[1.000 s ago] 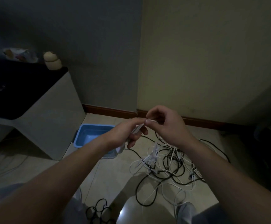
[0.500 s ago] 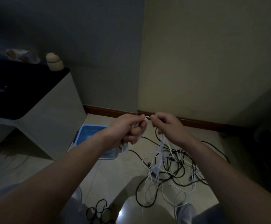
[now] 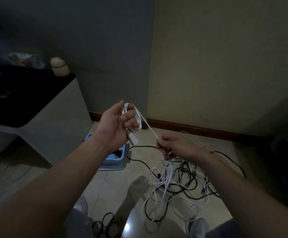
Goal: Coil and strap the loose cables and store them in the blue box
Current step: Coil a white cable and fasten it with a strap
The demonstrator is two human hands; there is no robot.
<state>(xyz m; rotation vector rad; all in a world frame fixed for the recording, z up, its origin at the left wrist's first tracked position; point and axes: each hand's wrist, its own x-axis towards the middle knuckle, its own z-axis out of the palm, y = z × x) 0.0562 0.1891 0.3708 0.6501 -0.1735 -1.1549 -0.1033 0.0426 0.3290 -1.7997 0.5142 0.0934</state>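
Note:
My left hand [image 3: 117,124] is raised and grips a small coil of white cable [image 3: 138,117] looped round its fingers, with a white plug [image 3: 133,139] hanging below the palm. The cable runs taut down to my right hand [image 3: 177,146], which pinches it lower and to the right. From there the white strand drops into a tangle of black and white cables [image 3: 179,182] on the tiled floor. The blue box [image 3: 119,160] sits on the floor behind my left forearm, mostly hidden, with something dark inside.
A white cabinet with a black top [image 3: 36,121] stands at the left, carrying a small beige jar [image 3: 59,67] and wrapped items. Walls meet in a corner ahead, with a brown skirting board [image 3: 191,129]. Black coiled cables [image 3: 105,225] lie by my knees. Dark furniture is at the right edge.
My hands were together at the cable; now the left has risen with loops wound on its fingers and the right has dropped down and right, drawing the cable taut.

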